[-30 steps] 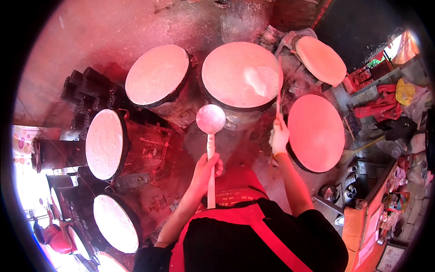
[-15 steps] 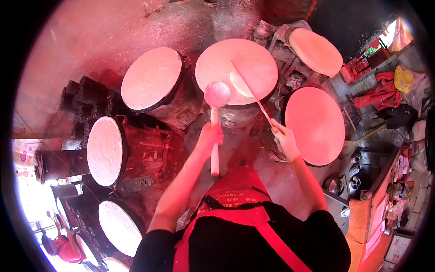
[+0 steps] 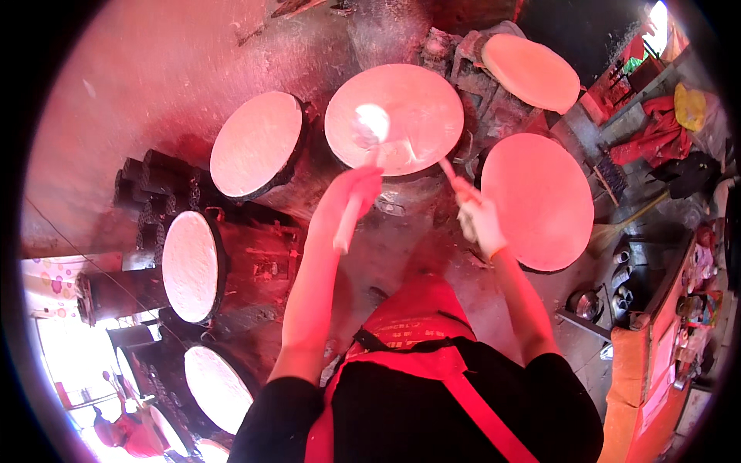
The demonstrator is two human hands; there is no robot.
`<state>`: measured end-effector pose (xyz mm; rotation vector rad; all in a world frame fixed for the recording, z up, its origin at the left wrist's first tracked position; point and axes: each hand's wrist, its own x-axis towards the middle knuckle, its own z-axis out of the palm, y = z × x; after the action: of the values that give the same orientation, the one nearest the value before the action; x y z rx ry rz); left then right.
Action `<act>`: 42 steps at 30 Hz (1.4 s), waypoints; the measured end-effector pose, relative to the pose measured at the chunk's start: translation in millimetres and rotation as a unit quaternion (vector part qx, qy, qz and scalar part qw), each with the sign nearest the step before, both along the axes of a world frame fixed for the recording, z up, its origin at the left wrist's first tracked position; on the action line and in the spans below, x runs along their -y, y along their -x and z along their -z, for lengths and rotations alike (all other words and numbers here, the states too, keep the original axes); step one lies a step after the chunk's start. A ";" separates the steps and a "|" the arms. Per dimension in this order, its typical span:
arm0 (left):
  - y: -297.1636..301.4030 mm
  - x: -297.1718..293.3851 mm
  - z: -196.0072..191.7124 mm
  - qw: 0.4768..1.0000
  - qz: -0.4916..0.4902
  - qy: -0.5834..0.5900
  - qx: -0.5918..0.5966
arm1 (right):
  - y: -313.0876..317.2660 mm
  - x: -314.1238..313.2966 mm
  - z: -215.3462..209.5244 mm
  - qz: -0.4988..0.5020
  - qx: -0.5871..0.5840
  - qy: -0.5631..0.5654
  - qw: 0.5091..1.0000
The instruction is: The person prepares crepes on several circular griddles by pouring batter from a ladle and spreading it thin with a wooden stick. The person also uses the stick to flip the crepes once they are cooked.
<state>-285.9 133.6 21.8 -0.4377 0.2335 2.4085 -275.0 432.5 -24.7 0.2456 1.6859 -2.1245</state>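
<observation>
Head view, looking straight down: a ring of round griddles surrounds a person in a black top and red apron, all washed in red light. The largest discs are the right griddle, coated edge to edge with a pale sheet, and the centre griddle directly ahead, also covered in a thin pale layer. To the left sit the upper-left griddle and the left griddle, each on a dark drum stove; another pale disc lies at the upper right. A stack of dark cylinders stands by the wall at left. On the right, a cluttered shelf runs along the frame's edge. The left hand is closed in a fist around the pale handle of a ladle, whose round bowl rests over the centre griddle's near-left part. The right hand, fingers curled, pinches a thin stick whose far end meets the near rim of the centre griddle.
</observation>
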 end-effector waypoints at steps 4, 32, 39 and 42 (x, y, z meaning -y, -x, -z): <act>-42.9 8.8 -12.0 0.994 -0.010 0.058 0.092 | 24.0 -12.8 46.0 0.006 -0.151 -0.216 0.965; 14.0 -95.1 26.6 0.886 -0.047 0.461 -0.014 | -60.9 -64.3 60.0 0.092 -0.022 -0.040 0.995; 5.1 -128.9 61.1 0.804 -0.112 0.582 -0.042 | -79.2 -47.2 98.1 0.089 -0.120 -0.149 0.977; -2.4 -133.8 61.9 0.814 -0.121 0.568 -0.008 | -96.6 -34.4 96.9 0.028 -0.197 -0.306 0.931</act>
<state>-283.4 267.4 -40.1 -0.9973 1.7494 2.2402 -178.4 466.9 -121.6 0.0388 2.5840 -1.6947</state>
